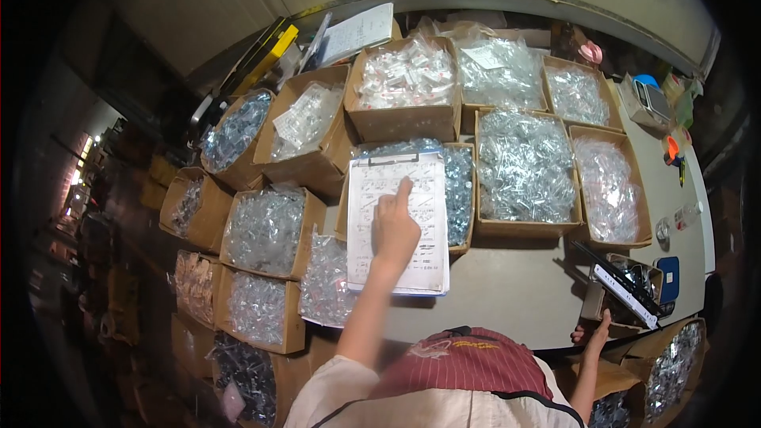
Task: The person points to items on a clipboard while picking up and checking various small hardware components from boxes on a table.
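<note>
My left hand (395, 226) rests on a sheet of paper on a clipboard (396, 279), its index finger stretched upward along the handwritten lines and its other fingers partly curled. It holds nothing. The clipboard leans over a cardboard box of bluish plastic packets (459, 198). On the right, my right hand (594, 334) is by the table's near edge, against the lower side of a small cardboard box (592, 301). Its thumb and fingers are apart, with nothing visible between them. Long black and white pieces (626, 297) stick out of that small box.
Several cardboard boxes full of clear packets surround the clipboard, including a large one (527, 166). An open notebook (357, 34) lies at the back. Toward the right stand a small scale (652, 101), orange scissors (674, 149), a clear bottle (686, 215) and a blue case (669, 279).
</note>
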`<state>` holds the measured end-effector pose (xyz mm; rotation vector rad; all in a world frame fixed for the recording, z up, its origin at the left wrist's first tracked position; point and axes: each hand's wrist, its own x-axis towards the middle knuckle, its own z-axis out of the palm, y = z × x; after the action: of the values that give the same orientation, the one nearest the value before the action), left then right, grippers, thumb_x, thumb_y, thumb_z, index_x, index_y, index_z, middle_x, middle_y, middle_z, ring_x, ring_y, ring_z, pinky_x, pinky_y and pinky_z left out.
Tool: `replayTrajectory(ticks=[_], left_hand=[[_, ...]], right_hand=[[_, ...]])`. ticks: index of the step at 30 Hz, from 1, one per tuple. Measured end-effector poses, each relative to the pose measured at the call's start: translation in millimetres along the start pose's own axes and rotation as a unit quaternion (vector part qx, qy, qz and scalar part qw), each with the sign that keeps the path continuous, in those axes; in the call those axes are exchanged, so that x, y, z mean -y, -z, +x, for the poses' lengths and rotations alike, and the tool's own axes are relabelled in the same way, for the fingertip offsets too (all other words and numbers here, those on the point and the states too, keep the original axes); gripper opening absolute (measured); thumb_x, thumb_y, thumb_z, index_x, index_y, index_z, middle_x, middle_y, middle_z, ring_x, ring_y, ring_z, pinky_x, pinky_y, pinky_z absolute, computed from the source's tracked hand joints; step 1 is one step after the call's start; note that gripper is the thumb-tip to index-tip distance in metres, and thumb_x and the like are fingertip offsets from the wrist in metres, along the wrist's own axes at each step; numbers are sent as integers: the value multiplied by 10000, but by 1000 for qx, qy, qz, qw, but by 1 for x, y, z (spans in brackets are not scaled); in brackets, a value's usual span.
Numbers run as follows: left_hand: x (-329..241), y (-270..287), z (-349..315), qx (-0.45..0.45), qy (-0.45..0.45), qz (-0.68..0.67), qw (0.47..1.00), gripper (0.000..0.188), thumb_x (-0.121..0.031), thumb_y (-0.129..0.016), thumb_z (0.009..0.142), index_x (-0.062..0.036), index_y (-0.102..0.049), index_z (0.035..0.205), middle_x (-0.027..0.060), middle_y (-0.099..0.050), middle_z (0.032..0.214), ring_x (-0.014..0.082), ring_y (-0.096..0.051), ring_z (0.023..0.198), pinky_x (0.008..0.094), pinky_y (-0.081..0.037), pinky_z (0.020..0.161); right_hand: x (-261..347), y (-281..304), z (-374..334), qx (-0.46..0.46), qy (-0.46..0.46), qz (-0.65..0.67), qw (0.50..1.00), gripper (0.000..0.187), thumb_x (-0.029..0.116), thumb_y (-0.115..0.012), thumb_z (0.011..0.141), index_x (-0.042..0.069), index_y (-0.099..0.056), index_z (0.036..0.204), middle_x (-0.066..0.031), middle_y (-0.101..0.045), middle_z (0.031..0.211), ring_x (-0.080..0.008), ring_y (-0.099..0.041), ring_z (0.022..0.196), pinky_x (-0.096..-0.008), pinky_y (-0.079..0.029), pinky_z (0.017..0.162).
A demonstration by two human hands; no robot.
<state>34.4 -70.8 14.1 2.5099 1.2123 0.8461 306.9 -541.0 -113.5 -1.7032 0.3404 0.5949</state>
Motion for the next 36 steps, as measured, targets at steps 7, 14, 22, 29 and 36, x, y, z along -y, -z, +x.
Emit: replayTrajectory(ticks=[7,14,22,29,36], left_hand=[[-32,1,1,18,-24,-37,999,715,69,-518,758,-76,-440,1454,212,-585,960,392,-565,963,464,-486,859],[-38,0,-5,39,-83,-88,992,663,79,-505,773,31,-421,1429,180,-663,1092,352,-579,970,434,-493,886],[-6,27,-48,-21,-30,-75,997,521,64,-499,855,0,-514,1372,169,-663,1175,340,-598,999,429,-502,906],[37,41,-63,-134,69,-26,988,586,105,-472,830,18,-457,1410,169,-650,1237,312,-561,1007,391,-481,911],[41,41,-62,-84,88,-35,992,579,117,-476,813,21,-479,1384,111,-683,1214,292,-559,980,376,-474,908]], right_hand=[[-1,-1,0,-16,-10,-20,1000,764,789,-471,848,39,-612,895,-91,-584,613,-213,-592,451,-289,-471,402],[-2,0,2,4,-27,18,999,735,792,-478,842,67,-598,855,-78,-568,594,-202,-563,435,-278,-436,394],[3,-2,-1,3,-33,38,999,710,776,-483,855,72,-569,828,-72,-527,587,-185,-507,413,-270,-391,378],[0,-3,0,3,-28,59,998,727,784,-478,853,64,-565,828,-76,-522,580,-188,-491,398,-276,-385,365],[0,-3,-3,-11,-7,35,999,740,796,-480,850,61,-567,831,-79,-530,572,-191,-497,398,-279,-392,367]])
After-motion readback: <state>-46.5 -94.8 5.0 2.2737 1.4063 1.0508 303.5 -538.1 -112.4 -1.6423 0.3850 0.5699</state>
